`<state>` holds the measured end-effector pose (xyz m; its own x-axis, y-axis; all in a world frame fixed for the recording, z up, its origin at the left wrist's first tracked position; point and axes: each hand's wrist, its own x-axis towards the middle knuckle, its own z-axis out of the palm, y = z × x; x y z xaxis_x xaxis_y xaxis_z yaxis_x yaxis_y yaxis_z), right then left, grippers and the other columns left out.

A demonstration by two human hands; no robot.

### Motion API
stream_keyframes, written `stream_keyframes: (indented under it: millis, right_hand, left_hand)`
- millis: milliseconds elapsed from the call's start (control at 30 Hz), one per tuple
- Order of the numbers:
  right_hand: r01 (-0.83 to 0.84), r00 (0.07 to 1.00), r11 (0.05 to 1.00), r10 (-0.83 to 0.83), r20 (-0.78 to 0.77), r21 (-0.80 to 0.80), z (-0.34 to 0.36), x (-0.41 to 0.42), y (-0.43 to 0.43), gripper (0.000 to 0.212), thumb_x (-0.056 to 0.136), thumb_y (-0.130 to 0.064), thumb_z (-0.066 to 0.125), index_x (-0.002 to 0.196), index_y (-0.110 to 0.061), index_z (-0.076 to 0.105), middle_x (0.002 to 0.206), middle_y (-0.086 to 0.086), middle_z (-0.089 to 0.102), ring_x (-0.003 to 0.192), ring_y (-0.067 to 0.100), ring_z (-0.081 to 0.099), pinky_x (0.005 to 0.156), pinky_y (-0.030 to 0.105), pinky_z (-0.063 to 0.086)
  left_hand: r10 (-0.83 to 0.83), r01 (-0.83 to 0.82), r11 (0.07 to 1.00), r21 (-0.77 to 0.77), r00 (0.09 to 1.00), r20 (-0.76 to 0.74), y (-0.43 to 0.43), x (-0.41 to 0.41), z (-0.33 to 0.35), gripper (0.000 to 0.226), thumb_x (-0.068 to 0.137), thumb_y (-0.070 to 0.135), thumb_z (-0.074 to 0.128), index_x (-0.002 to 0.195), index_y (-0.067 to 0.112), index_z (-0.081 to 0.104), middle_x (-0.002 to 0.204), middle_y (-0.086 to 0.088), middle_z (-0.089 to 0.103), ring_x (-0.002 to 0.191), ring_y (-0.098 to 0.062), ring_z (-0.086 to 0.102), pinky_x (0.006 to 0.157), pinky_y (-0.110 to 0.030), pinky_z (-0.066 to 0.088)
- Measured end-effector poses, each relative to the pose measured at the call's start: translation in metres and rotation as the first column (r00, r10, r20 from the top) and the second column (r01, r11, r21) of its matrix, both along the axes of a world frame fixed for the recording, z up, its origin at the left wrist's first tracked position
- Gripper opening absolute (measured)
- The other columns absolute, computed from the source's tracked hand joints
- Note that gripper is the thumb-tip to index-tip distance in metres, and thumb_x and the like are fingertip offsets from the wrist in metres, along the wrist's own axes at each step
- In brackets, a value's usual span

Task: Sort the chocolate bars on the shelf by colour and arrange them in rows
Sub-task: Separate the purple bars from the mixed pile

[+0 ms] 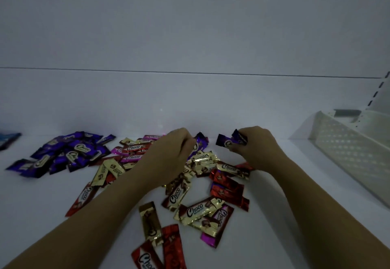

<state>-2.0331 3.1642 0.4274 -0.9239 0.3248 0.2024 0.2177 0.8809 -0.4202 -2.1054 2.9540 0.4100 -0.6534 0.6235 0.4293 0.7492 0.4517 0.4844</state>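
Two bare hands work over a mixed heap (202, 175) of chocolate bars on a white shelf (295, 205), seen from the head camera looking forward and down. The hands are apart, each at the far edge of the heap.

The left hand (175, 152) is over the far middle of the heap, its fingers curled down around a single purple bar (199, 142) whose end sticks out beyond the knuckles. The left forearm crosses the near left side of the heap and covers several bars.

The right hand (256, 148) is at the far right corner of the heap and pinches a pair of purple bars (224, 142). They fan out to the left of its fingertips, above the shelf.

The heap holds gold, red and pink wrappers lying crossed and overlapping, many printed "Choco". At its near edge a gold bar (198, 210) lies partly over a pink bar (217, 226). A dark gold bar (149, 222) and a red bar (173, 247) lie just nearer than these. A second red bar (83, 199) lies at the near left edge, beside the left forearm.

To the left of the heap, and touching its far left edge, is a purple pile (69, 152) made up only of purple bars, loosely stacked. Further left, well apart from the heap, the corner of a blue packet (8, 140) shows at the picture's edge.

To the right of the heap, well apart, a white perforated divider (346, 148) stands on the shelf. Behind the heap is a plain pale wall (190, 36).
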Motion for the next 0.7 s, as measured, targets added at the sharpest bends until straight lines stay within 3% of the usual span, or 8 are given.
stream_keyframes:
  millis: [100,233,467,567,700]
  right_hand:
    - [-0.049,0.992,0.999,0.046,-0.113,-0.023,0.011,0.003,-0.005,0.035,0.088,-0.031,0.068,0.064,-0.012,0.051,0.058,0.003,0.048,0.052,0.015,0.038,0.049,0.027,0.026]
    - [-0.126,0.988,0.990,0.120,-0.102,-0.058,0.005,0.003,-0.017,0.032,0.087,-0.034,0.069,0.066,-0.013,0.058,0.059,0.003,0.050,0.053,0.015,0.040,0.052,0.028,0.030]
    - [-0.188,0.980,0.964,0.172,-0.097,-0.191,-0.001,0.010,-0.037,0.008,0.083,-0.028,0.073,0.083,-0.020,0.070,0.078,-0.004,0.069,0.070,0.009,0.063,0.061,0.017,0.047]
    - [-0.205,0.971,0.934,0.158,-0.178,-0.291,0.005,0.011,-0.050,0.008,0.082,-0.026,0.075,0.076,-0.024,0.070,0.071,-0.008,0.068,0.057,-0.002,0.058,0.054,0.009,0.042]
    - [-0.242,0.962,0.918,0.186,-0.197,-0.314,0.020,0.014,-0.067,0.007,0.081,-0.028,0.076,0.075,-0.027,0.073,0.067,-0.008,0.070,0.057,0.001,0.060,0.058,0.020,0.047]
  left_hand:
    - [0.038,-0.038,0.998,0.054,0.999,0.000,-0.004,-0.004,0.010,0.020,0.099,0.032,0.046,0.087,0.020,0.057,0.062,0.007,0.053,0.048,-0.006,0.042,0.049,-0.018,0.034]
    - [0.072,-0.072,0.997,0.013,0.997,0.026,-0.010,-0.003,0.014,0.022,0.096,0.036,0.053,0.085,0.019,0.063,0.066,0.005,0.061,0.058,-0.013,0.055,0.057,-0.028,0.046]
    - [0.071,-0.062,0.989,-0.138,0.996,0.062,-0.028,-0.005,0.021,0.023,0.095,0.036,0.055,0.084,0.019,0.064,0.072,0.005,0.064,0.064,-0.009,0.056,0.059,-0.023,0.045]
    - [0.065,-0.052,0.991,-0.124,0.993,0.100,-0.038,-0.009,0.027,0.016,0.094,0.031,0.057,0.081,0.023,0.062,0.072,0.010,0.063,0.064,-0.002,0.056,0.057,-0.017,0.041]
    - [0.058,-0.049,0.996,-0.071,0.991,0.124,-0.063,-0.013,0.038,0.015,0.093,0.030,0.058,0.082,0.022,0.064,0.074,0.009,0.064,0.065,-0.004,0.057,0.059,-0.018,0.043]
